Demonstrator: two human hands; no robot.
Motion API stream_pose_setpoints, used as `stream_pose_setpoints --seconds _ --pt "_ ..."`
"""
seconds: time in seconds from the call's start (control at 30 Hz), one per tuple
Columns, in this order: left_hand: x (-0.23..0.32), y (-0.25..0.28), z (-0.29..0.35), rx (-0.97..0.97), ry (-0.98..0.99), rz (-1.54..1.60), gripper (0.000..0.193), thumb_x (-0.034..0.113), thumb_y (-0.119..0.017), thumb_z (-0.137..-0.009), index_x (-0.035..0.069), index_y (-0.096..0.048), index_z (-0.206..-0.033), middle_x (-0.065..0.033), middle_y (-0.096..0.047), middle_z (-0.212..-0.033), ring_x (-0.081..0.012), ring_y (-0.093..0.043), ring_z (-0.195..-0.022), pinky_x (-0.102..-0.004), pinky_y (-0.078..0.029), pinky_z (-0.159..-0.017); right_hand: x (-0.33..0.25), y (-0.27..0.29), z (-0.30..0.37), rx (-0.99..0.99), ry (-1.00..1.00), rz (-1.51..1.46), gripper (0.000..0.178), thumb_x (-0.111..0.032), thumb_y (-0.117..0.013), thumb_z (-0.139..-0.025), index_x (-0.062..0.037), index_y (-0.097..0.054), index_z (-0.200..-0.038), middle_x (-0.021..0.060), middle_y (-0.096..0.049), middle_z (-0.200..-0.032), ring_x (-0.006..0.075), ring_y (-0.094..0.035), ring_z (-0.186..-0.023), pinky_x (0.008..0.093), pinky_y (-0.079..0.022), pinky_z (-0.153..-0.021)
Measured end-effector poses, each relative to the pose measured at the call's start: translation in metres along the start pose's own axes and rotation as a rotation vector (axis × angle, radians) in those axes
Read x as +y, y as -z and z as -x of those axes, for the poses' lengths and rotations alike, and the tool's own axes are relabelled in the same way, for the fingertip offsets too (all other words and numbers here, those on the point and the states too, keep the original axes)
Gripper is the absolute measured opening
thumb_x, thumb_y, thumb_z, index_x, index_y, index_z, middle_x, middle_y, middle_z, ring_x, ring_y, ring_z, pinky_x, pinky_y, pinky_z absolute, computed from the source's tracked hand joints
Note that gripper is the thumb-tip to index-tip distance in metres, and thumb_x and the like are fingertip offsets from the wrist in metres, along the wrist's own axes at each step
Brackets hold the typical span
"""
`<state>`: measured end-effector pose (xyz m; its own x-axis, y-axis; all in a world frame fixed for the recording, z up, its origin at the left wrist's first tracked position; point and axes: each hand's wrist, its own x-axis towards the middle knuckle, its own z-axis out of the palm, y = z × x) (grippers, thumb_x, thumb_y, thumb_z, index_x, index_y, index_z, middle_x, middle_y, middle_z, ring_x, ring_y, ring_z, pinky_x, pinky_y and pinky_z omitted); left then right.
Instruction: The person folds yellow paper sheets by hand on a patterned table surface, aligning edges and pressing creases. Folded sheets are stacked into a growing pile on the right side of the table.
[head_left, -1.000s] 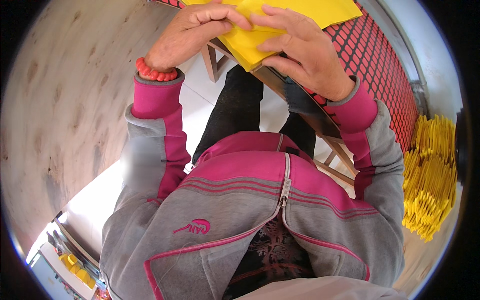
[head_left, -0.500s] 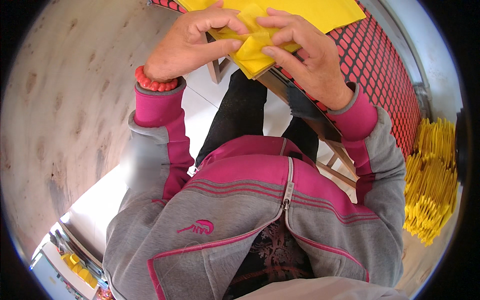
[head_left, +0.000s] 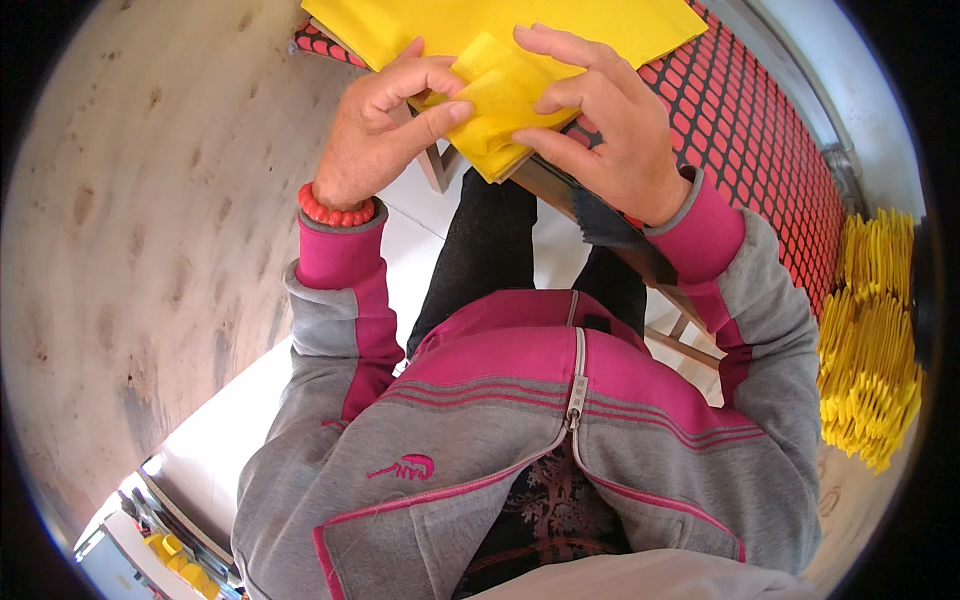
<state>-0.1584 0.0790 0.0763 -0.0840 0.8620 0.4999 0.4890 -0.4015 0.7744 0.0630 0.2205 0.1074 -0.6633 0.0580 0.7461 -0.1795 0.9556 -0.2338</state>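
Observation:
A folded yellow sheet (head_left: 500, 110) is pinched between both hands at the near edge of the red mesh table (head_left: 760, 130). My left hand (head_left: 385, 130) grips its left side, thumb pressed on the fold. My right hand (head_left: 610, 125) holds its right side with fingers curled over the top. More flat yellow sheets (head_left: 440, 25) lie under and beyond it on the table. A red bead bracelet (head_left: 335, 212) circles my left wrist.
A pile of folded yellow pieces (head_left: 870, 340) lies on the floor at the right. A plywood wall (head_left: 130, 230) fills the left side. Wooden table legs (head_left: 690, 320) stand by my knees. A box with yellow items (head_left: 165, 550) sits at the lower left.
Both hands have drawn the yellow sheet nearer to my body and folded it smaller. The left thumb now presses onto the fold.

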Motion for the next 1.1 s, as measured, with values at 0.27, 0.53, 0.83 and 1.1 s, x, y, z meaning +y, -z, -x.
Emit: stream_pose_setpoints --seconds 0.27,0.53,0.83,1.1 --pt "0.001 -0.004 -0.001 0.061 0.01 0.054 0.008 0.014 -0.073 -0.093 0.008 -0.069 -0.097 -0.0012 -0.073 -0.1 -0.0112 -0.066 -0.088 -0.0454 -0.024 -0.125 -0.001 0.004 -0.002 -0.028 0.117 0.034 0.028 -0.015 -0.085 -0.071 -0.0082 -0.065 -0.09 0.0105 -0.064 -0.137 0.0312 -0.062 -0.125 0.0465 -0.05 -0.102" --pt "-0.011 -0.01 0.005 0.129 0.067 0.238 0.008 0.007 -0.068 -0.098 0.002 -0.067 -0.103 0.0008 -0.072 -0.1 -0.0059 -0.065 -0.09 -0.0271 -0.047 -0.09 -0.004 0.003 0.001 -0.108 0.168 0.079 0.022 -0.012 -0.081 -0.078 -0.0064 -0.068 -0.095 0.0128 -0.065 -0.138 0.0343 -0.061 -0.129 0.0458 -0.047 -0.107" --pt "-0.007 -0.01 0.006 0.114 0.082 0.3 0.011 0.001 -0.068 -0.097 0.003 -0.065 -0.107 -0.0007 -0.072 -0.107 -0.0054 -0.064 -0.101 -0.0316 -0.034 -0.113 -0.004 0.001 -0.001 -0.113 0.167 0.068 0.019 -0.01 -0.08 -0.08 -0.0061 -0.068 -0.093 0.0125 -0.065 -0.137 0.0337 -0.06 -0.129 0.0449 -0.047 -0.106" --pt "0.005 -0.018 0.001 0.213 0.113 0.338 0.01 0.006 -0.069 -0.098 0.003 -0.062 -0.104 0.0012 -0.07 -0.093 -0.0034 -0.063 -0.082 -0.019 -0.049 -0.068 -0.006 -0.002 0.001 -0.112 0.077 0.028 0.015 -0.008 -0.079 -0.081 -0.0057 -0.067 -0.09 0.0121 -0.067 -0.134 0.0325 -0.06 -0.13 0.0416 -0.048 -0.104"
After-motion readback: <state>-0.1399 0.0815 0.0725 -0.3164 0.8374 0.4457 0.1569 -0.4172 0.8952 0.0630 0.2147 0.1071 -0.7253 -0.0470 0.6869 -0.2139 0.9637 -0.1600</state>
